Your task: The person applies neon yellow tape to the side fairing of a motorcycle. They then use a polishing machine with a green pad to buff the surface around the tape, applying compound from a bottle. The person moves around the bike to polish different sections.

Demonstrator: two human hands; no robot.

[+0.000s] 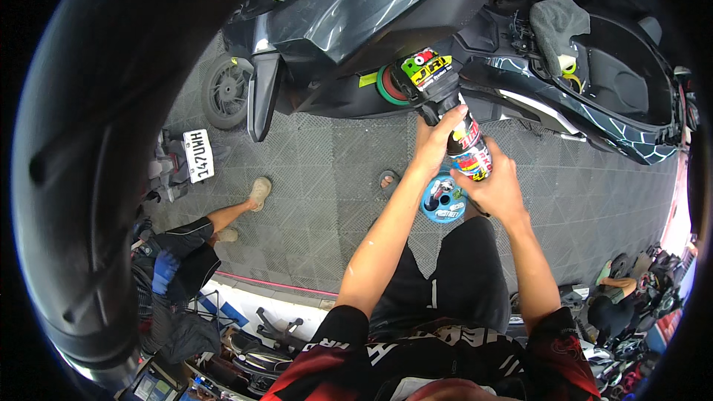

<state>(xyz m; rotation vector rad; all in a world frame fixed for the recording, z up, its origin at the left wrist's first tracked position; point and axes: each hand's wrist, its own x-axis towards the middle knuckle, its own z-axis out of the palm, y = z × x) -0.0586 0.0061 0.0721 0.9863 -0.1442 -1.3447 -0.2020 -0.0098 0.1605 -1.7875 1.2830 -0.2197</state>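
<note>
A sticker-covered polisher (pixel 431 81) is held in both hands over the floor in front of me. My left hand (pixel 437 139) wraps around its body just behind the head. Farther back, my right hand (pixel 496 186) grips the rear end of the handle. The polisher's round green and red pad (pixel 393 86) is against or very close to the black lower side panel (pixel 340 94) of a motor scooter; exact contact is hard to see. A strip of yellow-green masking tape (pixel 367 79) sits on that panel beside the pad.
A grey cloth (pixel 557 28) and tape rolls (pixel 572 81) lie at the scooter's open seat compartment (pixel 618 81). A blue stickered disc (pixel 444 200) is near my feet. At left are a person's leg (pixel 231 216) and a licence plate (pixel 199 156); another person (pixel 613 306) crouches at right.
</note>
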